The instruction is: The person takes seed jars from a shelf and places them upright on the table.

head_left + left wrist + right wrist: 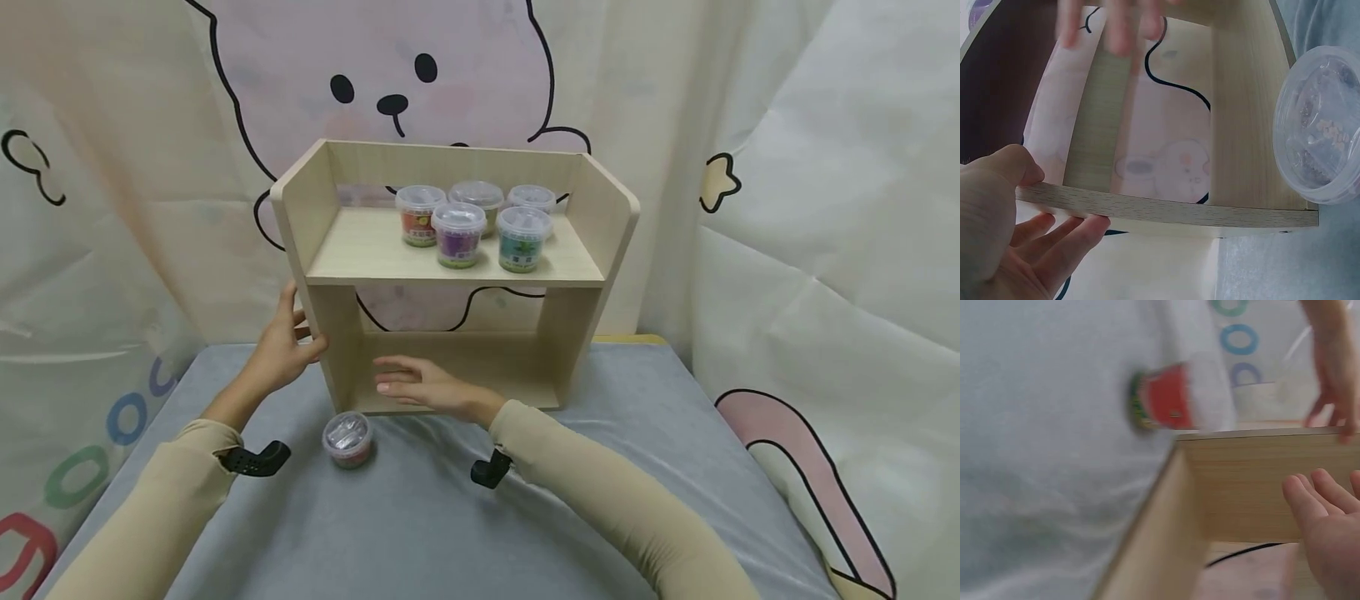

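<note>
My left hand [282,347] holds the left side panel of a small wooden shelf [457,271]. In the left wrist view its thumb lies on one face of the panel edge and its fingers [1079,247] on the other. My right hand [431,385] is in front of the lower compartment, fingers extended toward the left panel and holding nothing. A clear-lidded tub [348,439] with a red label [1169,397] stands on the table by the shelf's front left corner, between the two hands.
Several lidded tubs, among them a purple one [458,237] and a teal one [522,240], stand on the upper board. A grey-blue cloth [480,517] covers the table. Printed curtains [825,250] hang behind and at the sides.
</note>
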The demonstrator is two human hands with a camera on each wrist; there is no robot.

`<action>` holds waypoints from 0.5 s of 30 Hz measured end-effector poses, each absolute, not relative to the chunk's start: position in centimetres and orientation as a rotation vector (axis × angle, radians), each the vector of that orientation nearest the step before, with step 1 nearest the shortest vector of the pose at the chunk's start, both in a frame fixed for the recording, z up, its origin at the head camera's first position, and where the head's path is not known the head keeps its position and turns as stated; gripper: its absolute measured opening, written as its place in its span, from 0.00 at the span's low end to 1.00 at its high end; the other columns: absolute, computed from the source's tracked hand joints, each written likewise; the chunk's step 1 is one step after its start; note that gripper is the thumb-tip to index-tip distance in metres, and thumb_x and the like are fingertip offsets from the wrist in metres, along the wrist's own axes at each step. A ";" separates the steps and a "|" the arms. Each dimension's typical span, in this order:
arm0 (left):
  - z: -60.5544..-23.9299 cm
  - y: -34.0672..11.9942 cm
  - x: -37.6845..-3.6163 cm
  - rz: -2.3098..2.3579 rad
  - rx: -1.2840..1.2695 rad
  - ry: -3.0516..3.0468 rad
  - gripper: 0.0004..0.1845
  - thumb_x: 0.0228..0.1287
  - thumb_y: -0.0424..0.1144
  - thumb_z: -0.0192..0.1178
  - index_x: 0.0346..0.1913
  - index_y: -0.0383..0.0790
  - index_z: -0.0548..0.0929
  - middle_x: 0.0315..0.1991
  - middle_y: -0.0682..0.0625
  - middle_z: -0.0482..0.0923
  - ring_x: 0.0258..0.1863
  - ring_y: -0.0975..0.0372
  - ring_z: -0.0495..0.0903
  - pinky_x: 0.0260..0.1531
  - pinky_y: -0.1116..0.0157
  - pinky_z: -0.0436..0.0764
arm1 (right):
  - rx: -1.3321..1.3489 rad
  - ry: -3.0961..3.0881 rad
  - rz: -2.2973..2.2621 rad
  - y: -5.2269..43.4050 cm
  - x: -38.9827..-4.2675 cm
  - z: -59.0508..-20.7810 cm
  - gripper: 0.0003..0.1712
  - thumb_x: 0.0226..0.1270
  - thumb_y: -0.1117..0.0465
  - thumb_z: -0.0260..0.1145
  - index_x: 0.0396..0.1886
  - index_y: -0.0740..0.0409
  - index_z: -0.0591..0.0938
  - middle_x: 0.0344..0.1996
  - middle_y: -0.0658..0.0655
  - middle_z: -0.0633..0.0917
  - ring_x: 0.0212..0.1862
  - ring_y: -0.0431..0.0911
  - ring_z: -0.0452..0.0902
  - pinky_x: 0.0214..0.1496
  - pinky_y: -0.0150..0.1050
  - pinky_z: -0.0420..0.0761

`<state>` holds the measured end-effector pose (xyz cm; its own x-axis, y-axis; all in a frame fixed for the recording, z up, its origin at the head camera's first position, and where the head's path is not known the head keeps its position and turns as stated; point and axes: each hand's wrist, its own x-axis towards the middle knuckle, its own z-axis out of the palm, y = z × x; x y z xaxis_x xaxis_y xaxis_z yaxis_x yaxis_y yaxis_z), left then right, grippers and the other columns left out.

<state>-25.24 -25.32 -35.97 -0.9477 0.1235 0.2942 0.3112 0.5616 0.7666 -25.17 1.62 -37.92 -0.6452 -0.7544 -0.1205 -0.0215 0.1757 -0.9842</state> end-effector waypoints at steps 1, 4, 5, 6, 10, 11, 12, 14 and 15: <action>-36.0 -25.4 -25.3 -1.333 -0.365 -2.584 0.51 0.67 0.27 0.55 0.79 0.64 0.35 0.71 0.20 0.60 0.63 0.26 0.71 0.38 0.43 0.89 | -0.761 1.843 -1.525 1.9 -25.2 -37.2 0.32 0.79 0.59 0.55 0.79 0.54 0.61 0.76 0.62 0.68 0.76 0.53 0.66 0.76 0.46 0.71; -35.9 -25.4 -25.3 -1.331 -0.369 -2.571 0.52 0.67 0.26 0.55 0.79 0.65 0.36 0.70 0.20 0.61 0.62 0.26 0.72 0.37 0.43 0.89 | -0.842 1.860 -1.548 2.8 -25.0 -34.9 0.32 0.79 0.61 0.53 0.79 0.56 0.60 0.76 0.62 0.68 0.77 0.54 0.64 0.76 0.47 0.71; -35.9 -25.4 -25.3 -1.332 -0.371 -2.569 0.52 0.67 0.26 0.55 0.79 0.66 0.36 0.70 0.20 0.61 0.62 0.26 0.72 0.37 0.44 0.89 | -0.866 1.863 -1.560 3.1 -24.9 -34.2 0.32 0.79 0.61 0.53 0.79 0.57 0.60 0.75 0.63 0.68 0.77 0.54 0.65 0.76 0.47 0.71; -35.9 -25.4 -25.3 -1.329 -0.374 -2.567 0.52 0.67 0.27 0.55 0.79 0.66 0.36 0.70 0.20 0.61 0.62 0.26 0.72 0.36 0.44 0.89 | -0.886 1.857 -1.579 3.4 -24.8 -33.6 0.32 0.79 0.63 0.52 0.79 0.59 0.60 0.75 0.64 0.68 0.77 0.55 0.64 0.76 0.48 0.71; -36.0 -25.4 -25.3 -1.326 -0.381 -2.561 0.52 0.67 0.26 0.56 0.80 0.65 0.37 0.70 0.20 0.62 0.61 0.26 0.73 0.33 0.50 0.89 | -0.948 1.874 -1.635 4.5 -24.4 -31.2 0.30 0.78 0.64 0.51 0.77 0.62 0.61 0.74 0.66 0.69 0.76 0.57 0.66 0.76 0.51 0.71; -36.0 -25.4 -25.2 -1.324 -0.382 -2.560 0.52 0.67 0.26 0.56 0.80 0.65 0.38 0.69 0.20 0.63 0.61 0.26 0.73 0.32 0.52 0.89 | -0.960 1.882 -1.649 4.8 -24.3 -30.7 0.30 0.78 0.65 0.51 0.77 0.63 0.62 0.73 0.66 0.70 0.75 0.57 0.67 0.76 0.50 0.71; -36.1 -25.4 -25.2 -1.323 -0.384 -2.557 0.51 0.66 0.26 0.56 0.80 0.64 0.38 0.69 0.19 0.63 0.60 0.26 0.74 0.31 0.54 0.89 | -0.969 1.893 -1.660 5.1 -24.2 -30.1 0.30 0.78 0.65 0.51 0.77 0.63 0.62 0.73 0.66 0.70 0.75 0.57 0.67 0.76 0.50 0.71; -36.2 -25.4 -25.2 -1.323 -0.387 -2.553 0.51 0.66 0.25 0.56 0.80 0.62 0.38 0.68 0.19 0.64 0.60 0.25 0.74 0.30 0.56 0.89 | -0.992 1.926 -1.680 5.7 -24.2 -29.0 0.30 0.77 0.65 0.52 0.76 0.64 0.63 0.73 0.67 0.70 0.74 0.58 0.68 0.75 0.49 0.73; -36.2 -25.4 -25.2 -1.322 -0.386 -2.553 0.51 0.66 0.25 0.56 0.80 0.62 0.39 0.68 0.19 0.64 0.60 0.25 0.74 0.30 0.56 0.89 | -1.000 1.941 -1.693 6.1 -24.1 -28.5 0.30 0.77 0.66 0.52 0.76 0.64 0.63 0.73 0.67 0.70 0.74 0.58 0.68 0.74 0.48 0.73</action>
